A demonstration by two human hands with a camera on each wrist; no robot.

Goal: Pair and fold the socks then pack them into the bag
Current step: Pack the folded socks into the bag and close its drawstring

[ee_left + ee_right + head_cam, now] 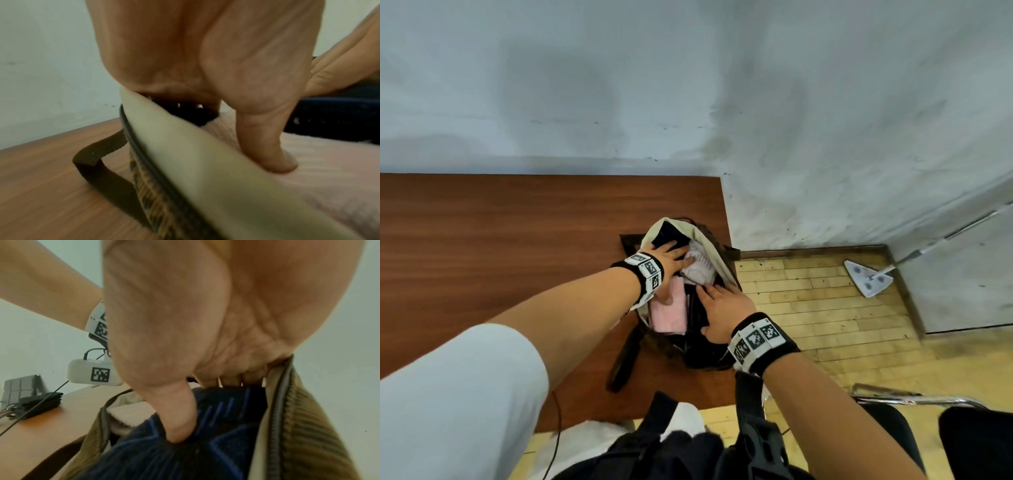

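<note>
At table's right near corner, folded socks are packed inside the open bag. Pink pair is pressed flat under the left hand, fingers straight; navy pair is pressed by the right hand, nothing grasped, rim just right.

My left hand lay flat, fingers toward one o'clock; my right hand spread flat, fingers toward eleven.
</note>
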